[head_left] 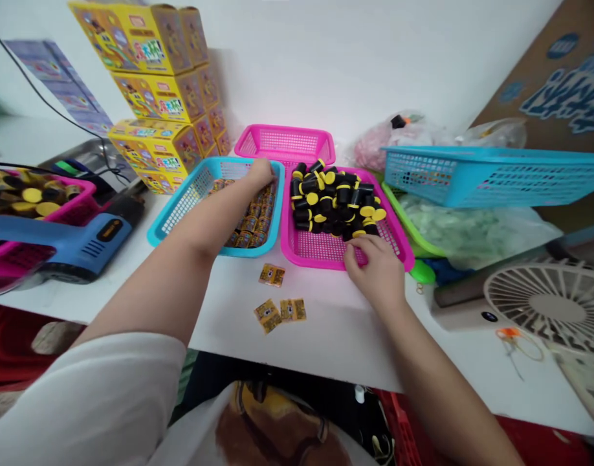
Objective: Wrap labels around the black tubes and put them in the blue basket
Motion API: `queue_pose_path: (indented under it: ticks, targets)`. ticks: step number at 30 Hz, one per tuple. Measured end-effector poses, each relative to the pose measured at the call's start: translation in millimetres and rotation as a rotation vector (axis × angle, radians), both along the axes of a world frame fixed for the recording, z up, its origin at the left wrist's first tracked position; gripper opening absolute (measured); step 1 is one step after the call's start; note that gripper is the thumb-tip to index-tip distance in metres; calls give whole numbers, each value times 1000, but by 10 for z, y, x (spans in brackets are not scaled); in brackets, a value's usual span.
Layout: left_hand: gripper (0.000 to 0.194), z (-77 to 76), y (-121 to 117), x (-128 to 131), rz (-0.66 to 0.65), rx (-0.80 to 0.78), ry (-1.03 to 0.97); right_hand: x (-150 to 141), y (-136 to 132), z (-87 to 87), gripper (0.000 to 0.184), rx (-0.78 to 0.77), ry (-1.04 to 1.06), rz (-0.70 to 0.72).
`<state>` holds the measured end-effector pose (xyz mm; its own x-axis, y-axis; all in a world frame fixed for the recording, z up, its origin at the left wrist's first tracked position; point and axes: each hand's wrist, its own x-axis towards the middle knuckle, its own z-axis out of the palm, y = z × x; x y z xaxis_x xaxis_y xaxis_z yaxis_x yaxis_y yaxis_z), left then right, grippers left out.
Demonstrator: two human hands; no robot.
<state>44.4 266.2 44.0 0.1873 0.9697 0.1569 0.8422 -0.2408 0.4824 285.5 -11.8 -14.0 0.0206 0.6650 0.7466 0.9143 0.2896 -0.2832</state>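
My left hand [261, 173] reaches deep into a light-blue basket [180, 207] that holds rows of small gold-and-black packets [254, 220]; its fingers curl down among them, and what they grip is hidden. My right hand [374, 262] rests at the near edge of a pink basket [321, 249], fingers bent against a heap of black cylinders with yellow caps [333, 197]. Three loose packets [277, 304] lie on the white table [326, 323] between my arms.
Stacked yellow boxes [156, 84] stand at the back left, an empty pink basket [287, 142] behind. A blue heat gun [83, 243] and a pink basket of caps [35, 194] sit left. A tilted blue basket [486, 175], green bagged items [462, 226] and a fan [554, 304] crowd the right.
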Motion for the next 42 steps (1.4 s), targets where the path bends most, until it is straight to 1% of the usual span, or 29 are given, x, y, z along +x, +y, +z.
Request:
queue_pose_path:
  ticks: [2,4,5,7,8,10,11,12,13,14,15,16,17,19,21,22,24,26,29,32,33,35,37,39,41,42]
  targets:
    - [18,18,-41,-24,-18,-10,29,55,87,43,19,-65,69,28]
    - [16,114,-114,-38,-23,-8,55,170,244,106,17,-131,119,51]
    - [19,185,-177,-46,-24,17,64,247,343,142,19,-158,123,39]
    - [30,353,-392,-79,-31,126,76,419,552,215,37,-193,94,-37]
    - [35,435,-556,-113,-52,204,79,503,649,248,45,-209,86,-84]
    - [38,557,-1001,-220,-145,364,95,640,805,301,48,-243,76,-147]
    - [37,579,-1278,-290,-240,453,111,685,860,319,49,-268,65,-161]
    - [34,564,-1579,-364,-333,517,135,710,900,332,49,-301,50,-167]
    - [32,508,-1896,-439,-443,536,168,716,929,340,49,-341,31,-166]
    - [26,412,-2215,-508,-538,551,156,706,950,345,50,-386,9,-163]
    - [24,279,-2523,-568,-633,491,193,683,967,349,50,-430,-16,-160]
    - [26,117,-2810,-616,-723,461,245,653,981,353,47,-465,-43,-160]
    - [28,-60,-3065,-653,-752,450,325,620,993,360,43,-489,-72,-165]
    - [33,-406,-3461,-704,-733,483,403,565,1005,385,36,-510,-121,-184]
    - [36,-664,-3712,-751,-715,467,481,535,982,426,33,-495,-135,-203]
    - [35,-745,-3797,-782,-716,455,510,527,949,453,33,-469,-127,-206]
    - [33,-817,-3918,-864,-739,455,534,507,829,511,34,-375,-90,-193]
    - [34,-809,-4010,-963,-774,475,520,457,639,563,34,-257,-31,-140]
    - [38,-740,-4106,-1090,-828,456,471,288,288,590,31,-138,105,28]
    - [44,-629,-4077,-1132,-806,413,366,56,-14,526,25,-30,199,233]
    - [43,-571,-4025,-1123,-783,393,310,-14,-83,488,22,13,206,281]
    - [36,-420,-3861,-1069,-714,326,158,-124,-172,400,18,81,218,344]
    - [28,-245,-3636,-973,-654,213,-19,-188,-211,304,18,97,254,386]
    - [24,-97,-3377,-844,-606,112,-186,-215,-228,207,17,80,307,422]
    - [19,-20,-3109,-697,-592,12,-335,-223,-244,118,17,63,365,461]
    - [14,-15,-2982,-623,-582,-49,-411,-225,-254,81,17,56,395,488]
